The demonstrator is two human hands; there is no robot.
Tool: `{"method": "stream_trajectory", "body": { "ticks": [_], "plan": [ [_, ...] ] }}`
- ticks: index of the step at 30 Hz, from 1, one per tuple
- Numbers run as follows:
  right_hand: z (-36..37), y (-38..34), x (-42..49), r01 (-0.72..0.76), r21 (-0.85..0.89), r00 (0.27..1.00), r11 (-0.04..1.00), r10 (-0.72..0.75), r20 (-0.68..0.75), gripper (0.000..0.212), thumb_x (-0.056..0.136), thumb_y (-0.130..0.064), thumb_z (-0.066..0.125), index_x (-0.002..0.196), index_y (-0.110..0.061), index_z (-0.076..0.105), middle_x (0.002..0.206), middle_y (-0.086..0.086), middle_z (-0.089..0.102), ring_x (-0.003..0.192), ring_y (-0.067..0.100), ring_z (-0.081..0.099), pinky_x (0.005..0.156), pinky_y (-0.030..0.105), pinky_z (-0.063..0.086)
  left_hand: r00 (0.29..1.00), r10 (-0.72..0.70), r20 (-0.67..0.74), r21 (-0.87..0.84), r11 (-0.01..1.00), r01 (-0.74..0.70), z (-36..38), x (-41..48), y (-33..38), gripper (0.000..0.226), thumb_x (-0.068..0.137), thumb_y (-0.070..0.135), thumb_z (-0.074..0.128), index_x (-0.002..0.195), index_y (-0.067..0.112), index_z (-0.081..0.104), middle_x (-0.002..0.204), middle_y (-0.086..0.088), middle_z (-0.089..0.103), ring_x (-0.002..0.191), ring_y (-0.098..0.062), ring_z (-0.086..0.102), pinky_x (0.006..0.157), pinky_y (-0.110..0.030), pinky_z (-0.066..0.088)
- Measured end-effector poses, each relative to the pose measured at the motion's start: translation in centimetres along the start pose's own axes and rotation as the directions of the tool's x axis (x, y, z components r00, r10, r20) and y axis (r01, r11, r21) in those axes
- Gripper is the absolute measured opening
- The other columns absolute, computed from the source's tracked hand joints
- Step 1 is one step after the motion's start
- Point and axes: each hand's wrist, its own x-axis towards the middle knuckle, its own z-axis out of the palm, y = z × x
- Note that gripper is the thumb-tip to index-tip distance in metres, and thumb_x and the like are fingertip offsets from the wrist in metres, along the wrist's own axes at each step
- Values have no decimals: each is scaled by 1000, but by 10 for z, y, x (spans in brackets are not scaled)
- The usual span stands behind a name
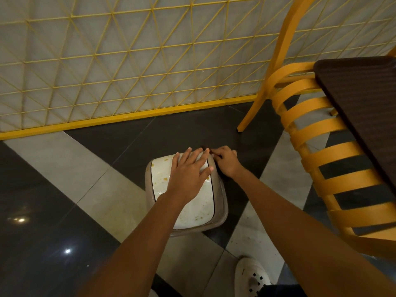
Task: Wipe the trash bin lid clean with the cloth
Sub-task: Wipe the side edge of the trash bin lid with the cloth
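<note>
Left hand flat on stained lid — right hand curled at rim, hold unclear.

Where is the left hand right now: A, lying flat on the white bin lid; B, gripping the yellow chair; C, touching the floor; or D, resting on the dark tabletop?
A: the left hand lies with straight fingers on the stained white lid, while the yellow chair and the dark table stand off to the right.
</note>
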Motion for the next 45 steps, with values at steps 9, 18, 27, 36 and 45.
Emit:
{"method": "stream_trajectory", "body": {
  "ticks": [9,18,27,36,45],
  "plan": [
    [19,16,-26,-131,434,979,891,184,-83,27,96,-20,43,117,-19,61,126,2,46,121,21,42,109,47,32,1000,6,-12,-3,1000,-6,2,0,-1,53,97,46,23,146,32,9,156,7,13,145,-16,1,115,-38,-5],
    [45,34,-67,-174,425,945,888,271,-180,24,94,-18,47,113,-13,62,127,5,46,120,24,45,106,39,38,1000,10,-23,4,1000,-10,2,0,-1,53,97,46,23,146,32,9,155,7,13,145,-15,1,115,-37,-5],
    [2,-11,2,-148,277,988,949,134,70,32,97,-31,35,113,-24,63,126,7,52,124,28,39,109,49,28,1000,2,-15,-3,1000,-2,2,1,-1,52,97,45,22,146,33,9,156,8,13,145,-15,1,115,-37,-6],
    [-8,-4,-3,-83,242,993,967,60,99,31,97,-20,40,124,-19,57,131,6,45,127,24,38,112,43,25,1000,7,-23,-10,1000,-7,2,-1,-1,52,97,45,23,146,32,10,156,8,13,144,-15,1,115,-37,-5],
    [-1,-4,-16,-120,419,993,900,118,33,30,98,-16,39,122,-15,58,129,4,46,115,15,43,99,30,31,1000,6,-23,-2,1000,-6,2,-1,-1,53,97,46,24,146,32,10,155,8,13,145,-15,2,115,-38,-4]
  ]
}}
